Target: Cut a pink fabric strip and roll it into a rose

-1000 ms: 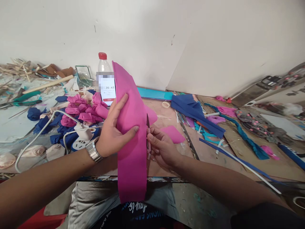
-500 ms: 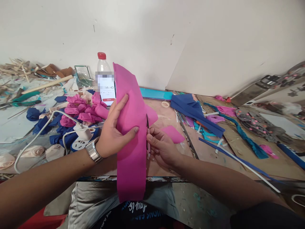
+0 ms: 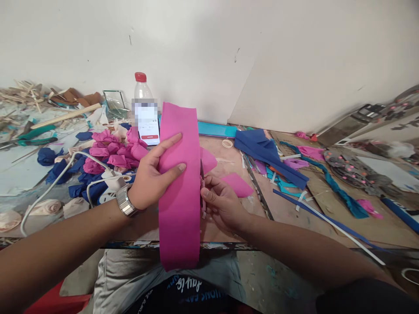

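Observation:
A long strip of pink crepe paper [image 3: 179,218] hangs upright before me, its lower end past the table's front edge. My left hand [image 3: 152,181] grips it by the left side, thumb and forefinger lying across its face. At the strip's right edge, my right hand [image 3: 224,200] is closed on small scissors [image 3: 202,203], seen nearly edge-on; how far the blades are apart I cannot tell. Two pink pieces with slanted edges, one behind the strip [image 3: 207,160] and one beyond my right hand [image 3: 237,184], show to the right.
Pink crumpled rosettes [image 3: 113,150] and dark blue ones lie left, around a power strip with a white cable [image 3: 54,189]. A phone [image 3: 149,126] leans on a red-capped bottle [image 3: 141,89]. Folded blue paper [image 3: 262,150], a tape ring [image 3: 227,143] and a teal twisted strip [image 3: 343,192] lie right.
The strip's upper end has come down and straightened; its slanted top now looks nearly level. My left hand has shifted slightly left with it. My right hand and the scissors have hardly moved.

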`<state>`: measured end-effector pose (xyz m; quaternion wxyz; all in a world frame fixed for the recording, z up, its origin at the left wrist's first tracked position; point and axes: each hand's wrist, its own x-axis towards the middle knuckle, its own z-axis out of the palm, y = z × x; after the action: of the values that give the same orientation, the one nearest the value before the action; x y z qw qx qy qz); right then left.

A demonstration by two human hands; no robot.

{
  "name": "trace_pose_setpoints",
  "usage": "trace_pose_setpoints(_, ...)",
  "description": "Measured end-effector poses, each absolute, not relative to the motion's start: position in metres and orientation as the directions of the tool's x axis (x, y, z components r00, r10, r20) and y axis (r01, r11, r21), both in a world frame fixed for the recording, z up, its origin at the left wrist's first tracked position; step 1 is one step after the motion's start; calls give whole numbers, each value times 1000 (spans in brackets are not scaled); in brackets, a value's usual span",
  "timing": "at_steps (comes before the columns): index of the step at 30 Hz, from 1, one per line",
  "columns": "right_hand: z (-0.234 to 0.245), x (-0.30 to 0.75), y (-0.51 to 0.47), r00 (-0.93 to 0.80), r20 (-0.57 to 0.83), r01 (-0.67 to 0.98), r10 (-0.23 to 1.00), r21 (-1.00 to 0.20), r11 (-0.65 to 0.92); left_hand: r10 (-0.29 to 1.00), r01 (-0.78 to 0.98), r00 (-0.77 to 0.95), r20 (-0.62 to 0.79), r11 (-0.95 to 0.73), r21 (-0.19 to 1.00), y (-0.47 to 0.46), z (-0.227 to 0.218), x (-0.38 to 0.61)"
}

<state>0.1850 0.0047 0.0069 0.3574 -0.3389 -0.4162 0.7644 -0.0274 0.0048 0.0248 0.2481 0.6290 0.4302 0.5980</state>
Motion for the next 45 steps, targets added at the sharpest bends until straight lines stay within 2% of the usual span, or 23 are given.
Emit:
trace_pose_setpoints(23,17,182,8,-482,-229,-316,846,-855,-411,793,351,-27,609,-563,748,-1,22,-21)
trace_pose_setpoints(33,18,182,5,-490,-249,-316,835,-842,-437,786,346,-27,617,-572,744,-1,22,-20)
trace_pose_setpoints(45,22,183,8,-494,-190,-349,848,-850,-394,806,326,12,591,-562,760,-5,20,-18)
